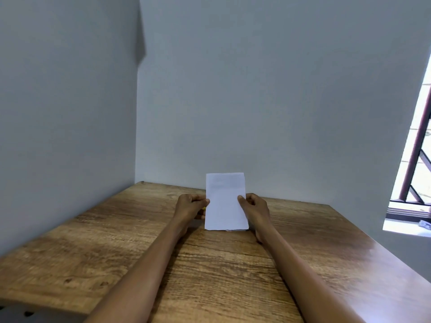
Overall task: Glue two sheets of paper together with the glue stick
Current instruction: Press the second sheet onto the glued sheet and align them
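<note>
Small white paper sheets (225,201) stand upright above the wooden table (116,229), their bottom edge near the tabletop. A second sheet's edge peeks out at the bottom. My left hand (190,206) pinches the left edge and my right hand (254,207) pinches the right edge. A small patch of yellow shows behind my left fingers, too hidden to identify. No glue stick shows clearly.
Grey walls close in at the left and behind the table. A window (417,159) with a dark metal grille is at the right, with a sill below it. The table's front left corner ends near the lower left.
</note>
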{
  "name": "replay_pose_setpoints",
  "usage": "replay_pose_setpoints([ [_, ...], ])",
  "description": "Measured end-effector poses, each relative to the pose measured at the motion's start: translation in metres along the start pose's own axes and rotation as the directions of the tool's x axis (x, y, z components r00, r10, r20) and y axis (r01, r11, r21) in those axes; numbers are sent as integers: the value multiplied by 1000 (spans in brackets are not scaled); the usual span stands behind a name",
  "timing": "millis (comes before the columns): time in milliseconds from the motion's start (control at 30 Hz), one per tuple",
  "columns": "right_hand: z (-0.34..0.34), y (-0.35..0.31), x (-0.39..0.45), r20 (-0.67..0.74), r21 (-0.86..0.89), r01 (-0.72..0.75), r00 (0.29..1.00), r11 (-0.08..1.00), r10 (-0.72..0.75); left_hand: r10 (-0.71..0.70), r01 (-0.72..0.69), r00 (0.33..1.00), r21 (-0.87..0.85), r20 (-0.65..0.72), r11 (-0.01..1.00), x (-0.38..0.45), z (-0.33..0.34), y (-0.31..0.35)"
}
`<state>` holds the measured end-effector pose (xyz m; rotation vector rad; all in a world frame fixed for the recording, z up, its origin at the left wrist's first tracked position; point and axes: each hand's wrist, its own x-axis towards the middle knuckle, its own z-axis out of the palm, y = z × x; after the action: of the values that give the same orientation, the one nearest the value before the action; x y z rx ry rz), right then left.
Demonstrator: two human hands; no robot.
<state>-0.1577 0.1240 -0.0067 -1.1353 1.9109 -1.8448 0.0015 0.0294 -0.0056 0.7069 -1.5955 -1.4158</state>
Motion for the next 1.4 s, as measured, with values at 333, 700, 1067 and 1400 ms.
replay_pose_setpoints([
  [333,-7,-2,0,66,203,-97,994,974,85,-17,17,1000,-7,15,1000,-1,2,0],
  [700,-5,0,0,55,213,-77,996,974,67,-63,61,997,55,37,997,-1,1,-2],
  [1067,-6,-1,0,78,156,-86,994,984,75,-8,7,1000,82,4,997,3,-1,-7],
  [1400,-8,-2,-1,166,144,-127,981,981,102,-28,30,999,66,-25,997,6,-1,-8],
])
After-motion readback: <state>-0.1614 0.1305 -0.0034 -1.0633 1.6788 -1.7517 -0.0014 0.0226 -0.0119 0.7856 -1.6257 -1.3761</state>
